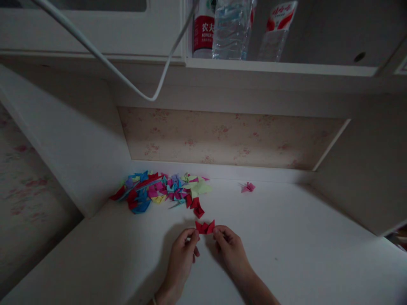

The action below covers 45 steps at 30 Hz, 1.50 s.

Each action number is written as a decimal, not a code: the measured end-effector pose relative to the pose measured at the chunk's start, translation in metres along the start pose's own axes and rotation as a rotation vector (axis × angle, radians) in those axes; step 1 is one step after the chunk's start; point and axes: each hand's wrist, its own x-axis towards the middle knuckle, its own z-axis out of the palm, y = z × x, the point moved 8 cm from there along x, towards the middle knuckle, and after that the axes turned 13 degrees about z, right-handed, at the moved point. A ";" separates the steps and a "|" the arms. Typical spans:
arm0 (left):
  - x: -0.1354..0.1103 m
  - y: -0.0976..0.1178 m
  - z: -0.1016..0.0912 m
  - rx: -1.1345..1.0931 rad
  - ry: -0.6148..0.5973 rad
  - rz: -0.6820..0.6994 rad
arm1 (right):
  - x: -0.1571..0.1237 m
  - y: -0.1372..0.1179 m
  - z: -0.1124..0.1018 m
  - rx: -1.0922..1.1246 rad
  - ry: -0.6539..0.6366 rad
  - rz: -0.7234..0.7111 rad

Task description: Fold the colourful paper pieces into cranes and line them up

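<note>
Between my two hands is a small red origami piece (205,228) with pointed ends, held a little above the white tabletop. My left hand (185,250) pinches its left end between thumb and fingers. At the right end, the thumb and forefinger of my right hand (229,245) are closed on the same paper. Just beyond it lie red folded paper pieces (199,211), part of a pile of colourful origami (155,190) in blue, pink, green, yellow and purple. The fingertips partly cover the ends of the red piece.
A lone pink origami piece (248,187) lies at the back of the white desk (286,237). Above, a shelf (280,70) holds plastic bottles (232,31). A white cable (127,87) hangs down in front of the cabinet. Side panels (76,140) flank the desk.
</note>
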 end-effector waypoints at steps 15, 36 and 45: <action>0.000 -0.002 0.001 0.004 -0.019 0.001 | 0.003 0.005 -0.001 0.030 -0.015 0.026; 0.000 -0.004 -0.001 0.001 -0.011 0.022 | 0.004 0.006 -0.003 0.167 -0.029 0.058; -0.002 0.000 -0.002 0.014 -0.015 0.050 | -0.002 -0.011 0.008 0.063 -0.115 0.030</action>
